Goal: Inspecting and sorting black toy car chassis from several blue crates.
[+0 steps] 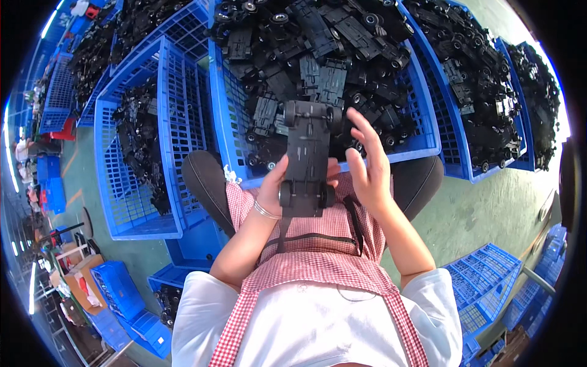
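A black toy car chassis [307,153] with four wheels stands lengthwise before me, its flat underside turned up toward the view. My left hand [273,186] is closed round its near half, thumb on the left edge and fingertips showing past the right edge. Just to the right, my right hand [371,168] is raised with its fingers apart, holding nothing and not touching the chassis. Beyond both hands, a large blue crate [422,147] is heaped with similar black chassis [327,79], some belly up, others on their wheels.
To the left stands a blue crate [137,229] partly filled with black chassis. Fuller crates stand at the right, one with a blue rim [474,174]. An upturned-looking blue crate [483,281] sits on the green floor [455,226]. At far left, a person [24,150] is by stacked crates.
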### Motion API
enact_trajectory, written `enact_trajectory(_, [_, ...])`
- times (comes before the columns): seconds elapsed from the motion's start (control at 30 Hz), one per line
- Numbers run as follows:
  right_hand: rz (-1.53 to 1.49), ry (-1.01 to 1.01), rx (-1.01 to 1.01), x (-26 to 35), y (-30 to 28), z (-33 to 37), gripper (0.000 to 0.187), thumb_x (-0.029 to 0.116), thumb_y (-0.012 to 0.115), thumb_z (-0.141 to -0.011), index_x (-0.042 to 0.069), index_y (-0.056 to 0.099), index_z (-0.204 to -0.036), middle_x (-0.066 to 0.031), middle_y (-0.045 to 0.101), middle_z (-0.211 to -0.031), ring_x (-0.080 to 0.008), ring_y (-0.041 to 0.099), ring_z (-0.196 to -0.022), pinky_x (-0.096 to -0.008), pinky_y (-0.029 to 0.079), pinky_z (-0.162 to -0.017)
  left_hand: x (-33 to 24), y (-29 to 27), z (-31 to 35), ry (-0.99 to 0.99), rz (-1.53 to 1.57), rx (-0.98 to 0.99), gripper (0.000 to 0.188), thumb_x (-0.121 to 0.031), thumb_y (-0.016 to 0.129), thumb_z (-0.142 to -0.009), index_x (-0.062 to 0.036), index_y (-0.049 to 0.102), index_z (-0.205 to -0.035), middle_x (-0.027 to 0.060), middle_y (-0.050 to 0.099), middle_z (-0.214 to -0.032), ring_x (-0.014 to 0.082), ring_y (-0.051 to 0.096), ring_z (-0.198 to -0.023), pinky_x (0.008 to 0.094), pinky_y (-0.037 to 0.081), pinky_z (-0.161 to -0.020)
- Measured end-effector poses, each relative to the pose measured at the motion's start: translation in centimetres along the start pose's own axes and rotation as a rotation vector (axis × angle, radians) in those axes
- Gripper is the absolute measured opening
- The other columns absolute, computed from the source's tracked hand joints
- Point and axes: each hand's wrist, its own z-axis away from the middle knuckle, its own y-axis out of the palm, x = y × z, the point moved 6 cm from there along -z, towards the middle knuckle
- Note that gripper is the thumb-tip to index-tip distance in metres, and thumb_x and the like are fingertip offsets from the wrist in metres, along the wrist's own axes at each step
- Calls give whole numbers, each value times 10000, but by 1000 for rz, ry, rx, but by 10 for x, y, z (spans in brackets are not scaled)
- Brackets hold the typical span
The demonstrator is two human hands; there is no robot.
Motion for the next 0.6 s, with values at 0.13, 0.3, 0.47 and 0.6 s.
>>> enact_trajectory(0.13, [-7,-74,84,2,3,0,391,14,560,-795,-10,519,-1183,-139,603,-1062,-276,607,-889,-338,480,-813,5,-1,11,-13,136,74,747,-552,316,-915,5,234,-1406,274,322,-1394,393,368,-1277,553,275,-1060])
enact_trajectory(0.3, [-145,-1,261,-9,8,31,324,4,512,-844,-13,519,-1167,-115,601,-987,-177,601,-841,-262,474,-755,-4,-4,12,27,128,117,686,-522,285,-934,-4,284,-1384,265,424,-1321,401,481,-1173,558,382,-977])
enact_trajectory(0.47, [-640,760,232,-41,33,58,346,162,493,-933,-27,473,-1222,-90,552,-1141,-145,507,-1062,-280,394,-935,-11,-24,-4,73,-376,-271,499,-352,365,-971,-17,372,-1342,139,508,-1264,232,550,-1086,388,438,-953])
enact_trajectory(0.6, [-785,996,267,-82,46,104,355,130,559,-874,-45,472,-1170,-91,566,-1049,-152,530,-983,-291,423,-883,3,-48,-4,-6,-632,-363,431,-260,502,-942,-5,456,-1286,73,558,-1202,164,527,-1106,301,409,-948])
